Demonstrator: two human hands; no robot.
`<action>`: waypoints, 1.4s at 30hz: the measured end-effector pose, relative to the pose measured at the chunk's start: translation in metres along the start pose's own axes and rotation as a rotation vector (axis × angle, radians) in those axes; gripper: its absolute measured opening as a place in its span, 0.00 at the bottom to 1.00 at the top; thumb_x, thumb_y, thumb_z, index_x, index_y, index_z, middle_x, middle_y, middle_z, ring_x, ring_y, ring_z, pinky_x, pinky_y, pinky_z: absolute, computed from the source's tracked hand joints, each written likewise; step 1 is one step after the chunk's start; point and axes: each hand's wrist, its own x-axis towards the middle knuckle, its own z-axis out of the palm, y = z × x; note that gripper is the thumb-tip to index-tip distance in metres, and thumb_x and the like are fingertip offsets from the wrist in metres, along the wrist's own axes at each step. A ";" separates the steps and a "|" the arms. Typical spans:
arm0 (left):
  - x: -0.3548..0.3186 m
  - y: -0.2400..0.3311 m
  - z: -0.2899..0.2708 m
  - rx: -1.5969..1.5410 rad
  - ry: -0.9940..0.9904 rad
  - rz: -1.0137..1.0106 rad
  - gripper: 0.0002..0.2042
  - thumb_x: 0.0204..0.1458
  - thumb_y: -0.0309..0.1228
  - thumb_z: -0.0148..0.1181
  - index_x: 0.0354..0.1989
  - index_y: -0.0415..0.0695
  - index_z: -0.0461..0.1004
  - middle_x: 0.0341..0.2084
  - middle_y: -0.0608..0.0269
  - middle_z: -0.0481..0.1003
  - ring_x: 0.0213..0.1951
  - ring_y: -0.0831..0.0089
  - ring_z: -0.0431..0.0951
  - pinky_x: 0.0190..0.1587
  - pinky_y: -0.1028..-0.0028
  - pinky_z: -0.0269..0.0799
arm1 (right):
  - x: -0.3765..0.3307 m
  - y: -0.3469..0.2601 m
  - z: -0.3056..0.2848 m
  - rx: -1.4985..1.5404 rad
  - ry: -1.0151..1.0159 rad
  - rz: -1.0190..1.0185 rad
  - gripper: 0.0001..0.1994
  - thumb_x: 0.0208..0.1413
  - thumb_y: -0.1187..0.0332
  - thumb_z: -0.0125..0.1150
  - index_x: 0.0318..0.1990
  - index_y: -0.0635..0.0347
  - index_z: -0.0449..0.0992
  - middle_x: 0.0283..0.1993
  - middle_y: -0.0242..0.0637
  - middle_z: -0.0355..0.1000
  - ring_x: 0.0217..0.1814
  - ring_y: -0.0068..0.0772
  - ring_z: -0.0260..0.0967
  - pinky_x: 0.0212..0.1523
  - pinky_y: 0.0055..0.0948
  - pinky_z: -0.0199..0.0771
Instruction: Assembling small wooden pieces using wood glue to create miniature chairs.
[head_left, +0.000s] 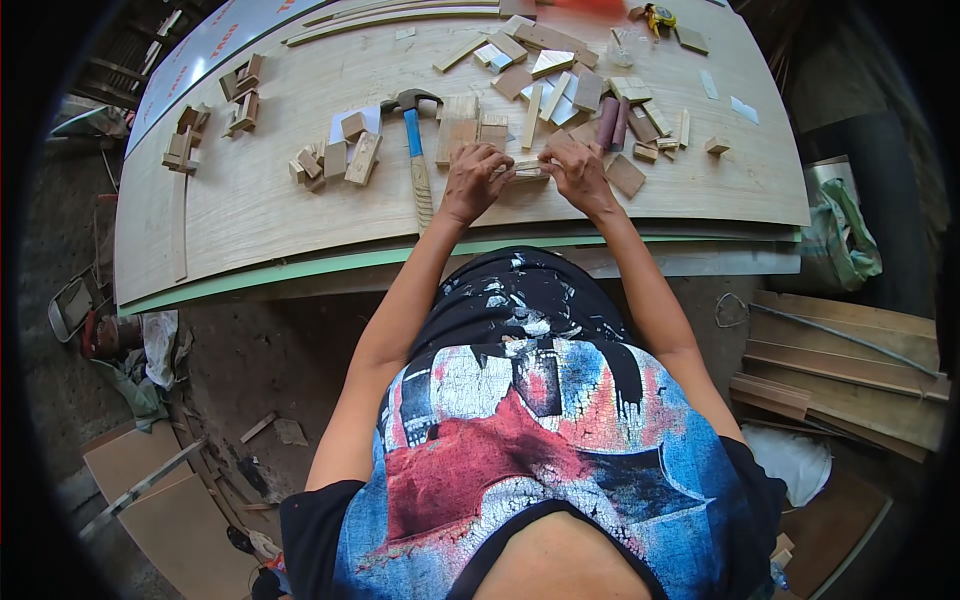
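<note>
Close to the near edge of the plywood-topped table, my left hand [475, 182] and my right hand [580, 178] pinch opposite ends of a small pale wood piece [528, 171]. The fingers of both hands are closed, and they partly cover its ends. Just left of my left hand lies a claw hammer [416, 150] with a dark head, a blue neck and a worn pale grip. Beyond my hands stand pale wood blocks [458, 122]. A flat brown wood tile [626, 176] rests right of my right hand, and two reddish-brown cylinders [607, 122] lie behind it.
Left of the hammer are loose wood blocks [363, 158] and a white paper. Small joined wood assemblies [183, 145] sit farther left beside a long thin strip [179, 225]. Many offcuts [553, 64] spread across the back, near a yellow tape measure [660, 18]. Boards [840, 365] are stacked at right.
</note>
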 end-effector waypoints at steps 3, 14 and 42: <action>-0.001 0.000 0.001 0.001 -0.001 0.003 0.06 0.39 0.33 0.60 0.26 0.48 0.73 0.27 0.67 0.71 0.38 0.68 0.68 0.43 0.69 0.56 | -0.001 0.003 0.002 0.018 0.059 -0.043 0.04 0.39 0.71 0.57 0.26 0.52 0.69 0.25 0.29 0.69 0.32 0.31 0.65 0.35 0.32 0.50; -0.002 0.001 0.002 0.021 -0.013 0.031 0.06 0.39 0.33 0.60 0.25 0.48 0.73 0.27 0.68 0.71 0.39 0.69 0.68 0.44 0.68 0.55 | -0.004 0.004 0.003 0.078 0.037 -0.036 0.05 0.39 0.74 0.56 0.26 0.54 0.67 0.26 0.32 0.68 0.33 0.34 0.65 0.32 0.33 0.52; -0.002 0.002 0.005 0.048 -0.032 0.014 0.06 0.39 0.34 0.59 0.27 0.48 0.73 0.27 0.68 0.71 0.38 0.70 0.68 0.45 0.69 0.54 | -0.008 0.006 0.001 0.204 0.075 0.018 0.11 0.36 0.78 0.58 0.32 0.61 0.72 0.30 0.42 0.70 0.33 0.42 0.67 0.34 0.33 0.67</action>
